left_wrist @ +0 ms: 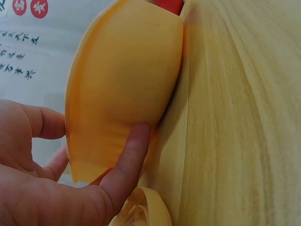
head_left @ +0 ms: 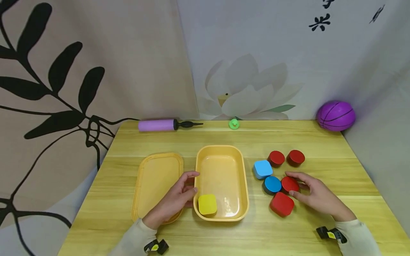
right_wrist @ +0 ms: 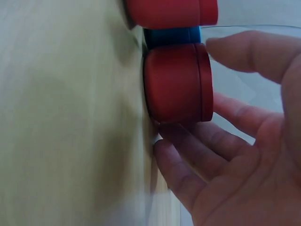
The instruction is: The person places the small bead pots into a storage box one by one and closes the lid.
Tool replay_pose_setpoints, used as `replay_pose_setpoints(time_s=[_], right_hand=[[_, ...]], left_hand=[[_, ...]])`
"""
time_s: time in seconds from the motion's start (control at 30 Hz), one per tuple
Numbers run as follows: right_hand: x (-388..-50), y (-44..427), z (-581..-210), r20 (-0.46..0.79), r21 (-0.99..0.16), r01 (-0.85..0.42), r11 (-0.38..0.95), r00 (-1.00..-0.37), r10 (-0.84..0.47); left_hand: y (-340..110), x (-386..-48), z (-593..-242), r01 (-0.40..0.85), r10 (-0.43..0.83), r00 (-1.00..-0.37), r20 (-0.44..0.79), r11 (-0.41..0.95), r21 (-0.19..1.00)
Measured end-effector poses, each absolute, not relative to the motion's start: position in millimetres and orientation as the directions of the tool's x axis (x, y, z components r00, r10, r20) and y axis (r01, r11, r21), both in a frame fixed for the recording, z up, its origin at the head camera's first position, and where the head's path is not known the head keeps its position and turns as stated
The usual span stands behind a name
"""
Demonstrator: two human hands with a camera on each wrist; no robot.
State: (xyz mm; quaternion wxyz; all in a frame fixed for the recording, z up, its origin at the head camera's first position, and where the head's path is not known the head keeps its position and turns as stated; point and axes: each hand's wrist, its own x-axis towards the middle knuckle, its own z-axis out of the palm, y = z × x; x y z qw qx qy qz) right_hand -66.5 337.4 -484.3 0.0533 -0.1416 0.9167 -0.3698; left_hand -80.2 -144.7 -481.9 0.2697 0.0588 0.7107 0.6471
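The left hand (head_left: pixel 179 195) touches the left wall of a yellow-orange box (head_left: pixel 224 174); a yellow square piece (head_left: pixel 207 204) lies in its near-left corner. In the left wrist view that hand (left_wrist: pixel 75 188) has its fingertips against the box's outer side (left_wrist: pixel 122 70). The right hand (head_left: pixel 315 193) holds a round red tin (head_left: pixel 289 184) between thumb and fingers, its palm apart from it. The right wrist view shows this hand (right_wrist: pixel 254 150) around the red tin (right_wrist: pixel 174 84), with a blue tin (right_wrist: pixel 171 36) and another red one (right_wrist: pixel 167 12) beside it.
A matching lid (head_left: pixel 160 177) lies left of the box. Near the right hand are a light-blue square piece (head_left: pixel 263 169), a blue round tin (head_left: pixel 272 185), a red square piece (head_left: pixel 282 204) and two red round tins (head_left: pixel 295 158). Farther back: purple pump (head_left: pixel 157 125), green duck (head_left: pixel 234 124), purple ball (head_left: pixel 336 116).
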Motion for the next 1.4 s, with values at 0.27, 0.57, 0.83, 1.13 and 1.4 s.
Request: replay_pose_setpoints(time_s=[0.27,0.57,0.83,1.13,1.4], right_hand=[[-67,336,-483,-0.009,-0.682,-0.211,0.7,-0.955,-0.297],[-70,337,-480,0.02,-0.681,-0.228,0.695,-0.956,-0.294],[-74,334,-467,0.085,-0.678,-0.255,0.689,-0.959,-0.27],[-81,310,-444,0.17,-0.695,-0.335,0.636,-0.937,-0.306],[-91,280,-437,0.171,-0.714,-0.368,0.596,-0.917,-0.361]], left_hand=[[-146,-81,-481,-0.263,0.433,-0.848,-0.306,0.156,0.952],[-145,-79,-481,-0.268,0.436,-0.843,-0.316,0.168,0.949],[-146,-78,-481,-0.26,0.444,-0.841,-0.31,0.171,0.95],[-147,-79,-480,-0.24,0.421,-0.858,-0.296,0.181,0.954],[-145,-78,-480,-0.216,0.414,-0.874,-0.256,0.142,0.966]])
